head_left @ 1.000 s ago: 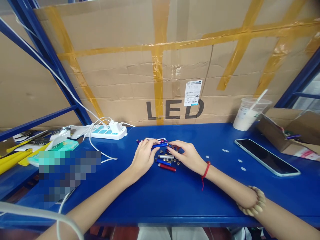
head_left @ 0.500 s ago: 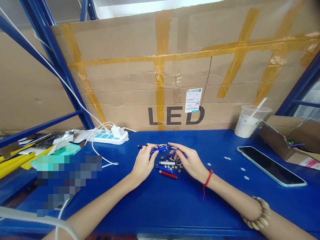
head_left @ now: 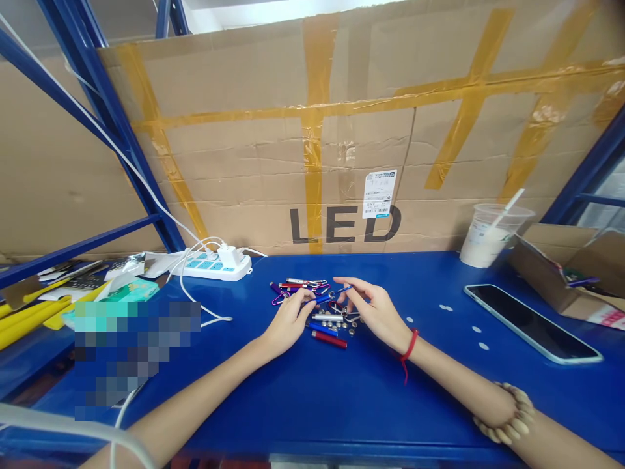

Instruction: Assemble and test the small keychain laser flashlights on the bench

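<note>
My left hand pinches a small blue metal tube, like a keychain torch, with its far end pointing right. The fingertips of my right hand are closed on a blue carabiner clip at that end; whether the two are joined I cannot tell. Below the hands lie a silver tube, a loose blue tube and a red tube. Small round metal pieces are scattered around them. Beyond my left hand is a group of tubes with carabiners.
A phone lies to the right, near a drink cup and an open cardboard box. At the back left is a white power strip with cables. A large cardboard sheet stands behind the blue table.
My left hand has shifted slightly right and nearer to me with the blue tube, exposing more of the group behind it. The carabiner in my right hand has tilted.
</note>
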Action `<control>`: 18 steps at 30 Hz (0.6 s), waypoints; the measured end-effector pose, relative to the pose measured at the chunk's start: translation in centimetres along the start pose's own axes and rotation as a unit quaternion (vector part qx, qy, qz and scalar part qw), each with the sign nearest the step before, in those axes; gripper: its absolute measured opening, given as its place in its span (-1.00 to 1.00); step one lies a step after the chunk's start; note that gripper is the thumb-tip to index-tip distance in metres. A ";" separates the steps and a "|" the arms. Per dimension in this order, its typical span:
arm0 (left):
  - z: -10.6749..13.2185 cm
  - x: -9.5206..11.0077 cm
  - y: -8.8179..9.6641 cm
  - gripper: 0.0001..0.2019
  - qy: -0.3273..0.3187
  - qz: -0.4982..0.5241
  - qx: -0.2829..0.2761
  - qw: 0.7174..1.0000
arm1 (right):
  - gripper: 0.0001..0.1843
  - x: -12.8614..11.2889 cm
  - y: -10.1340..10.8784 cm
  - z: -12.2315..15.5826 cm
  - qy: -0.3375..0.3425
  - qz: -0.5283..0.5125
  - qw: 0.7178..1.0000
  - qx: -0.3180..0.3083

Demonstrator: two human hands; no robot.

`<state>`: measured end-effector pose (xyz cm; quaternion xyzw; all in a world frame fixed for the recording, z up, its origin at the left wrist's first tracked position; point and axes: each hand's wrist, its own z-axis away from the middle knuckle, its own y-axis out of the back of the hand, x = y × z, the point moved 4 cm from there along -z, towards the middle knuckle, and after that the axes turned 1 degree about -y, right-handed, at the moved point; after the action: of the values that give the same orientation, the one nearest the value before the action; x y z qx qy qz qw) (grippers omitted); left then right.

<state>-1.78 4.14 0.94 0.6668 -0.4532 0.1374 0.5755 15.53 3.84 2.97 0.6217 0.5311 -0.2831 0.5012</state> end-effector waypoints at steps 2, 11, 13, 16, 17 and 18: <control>0.0 0.0 0.4 -0.85 0.008 -0.004 0.034 0.999 | -0.64 0.1 0.0 -0.1 -0.016 -0.009 1.000 -0.004; -0.2 0.0 0.8 -0.69 0.070 0.211 0.076 0.972 | -0.57 0.6 -0.6 -0.4 -0.088 -0.210 0.971 -0.066; -0.2 0.1 0.5 -0.62 0.092 0.261 0.051 0.960 | -0.54 0.2 -0.6 -0.2 -0.085 -0.230 0.966 -0.079; -0.2 0.7 0.4 -0.54 0.113 0.296 0.017 0.948 | -0.52 -0.1 -0.7 0.0 -0.079 -0.244 0.962 -0.096; -0.1 1.0 0.4 -0.54 0.116 0.300 0.011 0.947 | -0.54 -0.1 -0.8 0.1 -0.076 -0.243 0.961 -0.103; 0.0 1.3 0.5 -0.53 0.118 0.303 0.006 0.946 | -0.58 -0.2 -0.8 0.1 -0.072 -0.240 0.962 -0.109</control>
<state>-1.45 3.62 2.15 0.4807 -0.5614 0.3858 0.5522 14.73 3.62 2.85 0.3956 0.6548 -0.3794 0.5204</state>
